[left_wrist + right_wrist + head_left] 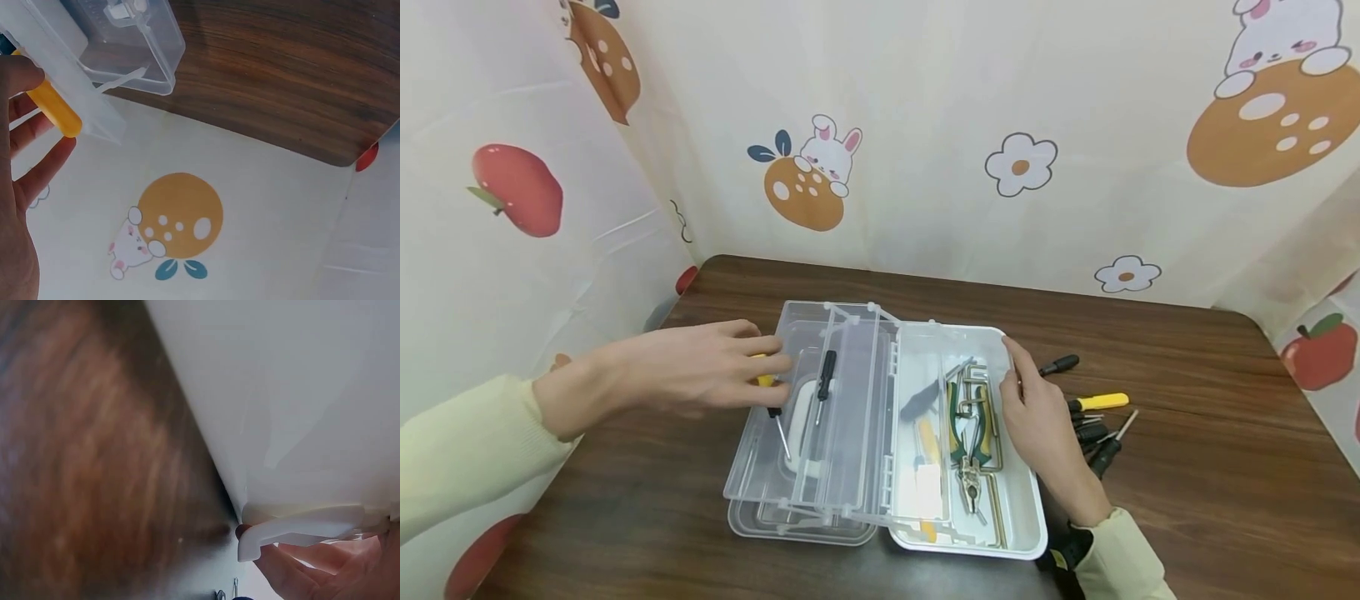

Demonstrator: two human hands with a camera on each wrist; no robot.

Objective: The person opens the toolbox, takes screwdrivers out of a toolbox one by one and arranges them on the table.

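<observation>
- Left hand point(707, 367): reaches in from the left, back of the hand up, wrist roughly level, fingers pointing right over the left edge of the open clear lid point(859, 354).
- Left fingers: partly bent, thumb and fingers closed on the yellow handle of a screwdriver point(765, 381); in the left wrist view the handle's rounded end pokes out between them, one fingertip touching it.
- Held screwdriver: over the lid's left part, shaft slanting near and slightly right. Cannot tell whether its tip touches the plastic.
- Black screwdriver point(827, 377): in the lid, just right of the left fingers, handle at the far end.
- Right hand point(1045, 417): comes from the near right, angled far and left, back of the hand up, fingertips at the far right part of the white box point(1030, 533).
- Right fingers: touching the box's right rim, beside a white clip in the right wrist view. Cannot tell whether they grip or merely rest.
- In the box: pliers point(971, 481), jaws toward the near side, with hex keys point(997, 512) around them.
- Right of the right hand, on the brown table point(1210, 417): a yellow-and-black screwdriver point(1103, 402), among darker-handled tools.
- Both wrists: pale yellow cuffs.
</observation>
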